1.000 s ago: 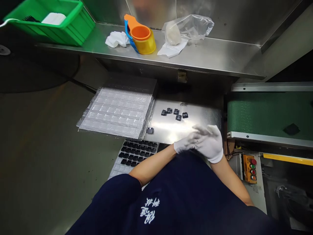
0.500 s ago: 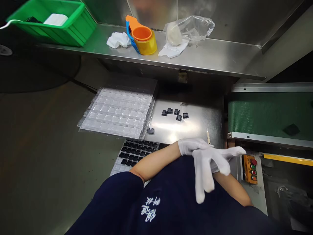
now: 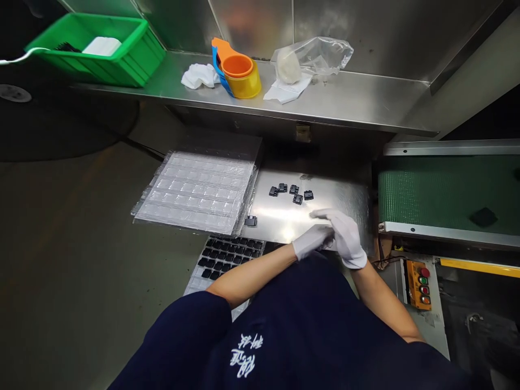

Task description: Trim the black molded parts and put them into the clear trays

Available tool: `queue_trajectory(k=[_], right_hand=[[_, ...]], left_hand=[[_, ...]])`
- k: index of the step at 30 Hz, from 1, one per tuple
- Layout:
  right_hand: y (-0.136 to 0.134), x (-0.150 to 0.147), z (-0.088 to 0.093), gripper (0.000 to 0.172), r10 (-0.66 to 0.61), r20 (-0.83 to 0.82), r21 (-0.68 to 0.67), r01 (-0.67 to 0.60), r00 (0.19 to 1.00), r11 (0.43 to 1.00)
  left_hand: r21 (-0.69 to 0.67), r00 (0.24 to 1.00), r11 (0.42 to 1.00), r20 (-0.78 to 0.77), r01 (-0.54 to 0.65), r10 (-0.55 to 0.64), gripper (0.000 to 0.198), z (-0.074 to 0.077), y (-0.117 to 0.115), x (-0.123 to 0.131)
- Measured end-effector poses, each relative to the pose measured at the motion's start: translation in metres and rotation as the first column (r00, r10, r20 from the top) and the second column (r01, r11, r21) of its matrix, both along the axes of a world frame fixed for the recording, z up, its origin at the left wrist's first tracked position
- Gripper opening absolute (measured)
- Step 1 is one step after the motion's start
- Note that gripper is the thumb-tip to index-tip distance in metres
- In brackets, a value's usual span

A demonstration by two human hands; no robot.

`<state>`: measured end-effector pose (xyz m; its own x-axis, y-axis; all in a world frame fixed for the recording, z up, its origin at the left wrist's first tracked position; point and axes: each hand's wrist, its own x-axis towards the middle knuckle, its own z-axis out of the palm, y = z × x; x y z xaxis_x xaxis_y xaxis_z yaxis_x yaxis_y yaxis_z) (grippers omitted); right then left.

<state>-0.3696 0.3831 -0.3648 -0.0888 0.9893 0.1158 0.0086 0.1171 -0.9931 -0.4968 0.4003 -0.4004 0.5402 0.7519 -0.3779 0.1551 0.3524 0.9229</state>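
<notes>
Both my hands wear white gloves and meet over the near edge of the metal worktop. My left hand is closed, its fingertips tucked against the palm side of the other hand; what they pinch, if anything, is hidden. My right hand has its index finger stretched out to the left, while its lower fingers are partly covered. Beyond the hands lie several small black plastic parts in a loose group. One more black part sits by itself near a stack of clear plastic trays.
A lower tray filled with black parts is at my left. The green conveyor belt runs on the right, above an orange button box. On the back shelf stand a green bin, tape rolls and a plastic bag.
The loosely spread white glove fingers that pointed down toward my body are gone from there. My right hand has swung up and left over the worktop, meeting my left hand.
</notes>
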Motion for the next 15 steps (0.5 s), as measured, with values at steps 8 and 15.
queue_trajectory(k=[8, 15], right_hand=[[0.039, 0.008, -0.034, 0.034, -0.267, 0.552, 0.132, 0.234, 0.79, 0.963], [0.049, 0.007, -0.051, 0.035, -0.289, 0.66, 0.248, 0.162, 0.693, 0.955]], left_hand=[[0.035, 0.986, 0.987, -0.055, 0.159, -0.157, 0.035, -0.011, -0.013, 0.002], [0.07, 0.982, 0.982, -0.094, 0.173, -0.166, 0.036, -0.025, -0.016, 0.011]])
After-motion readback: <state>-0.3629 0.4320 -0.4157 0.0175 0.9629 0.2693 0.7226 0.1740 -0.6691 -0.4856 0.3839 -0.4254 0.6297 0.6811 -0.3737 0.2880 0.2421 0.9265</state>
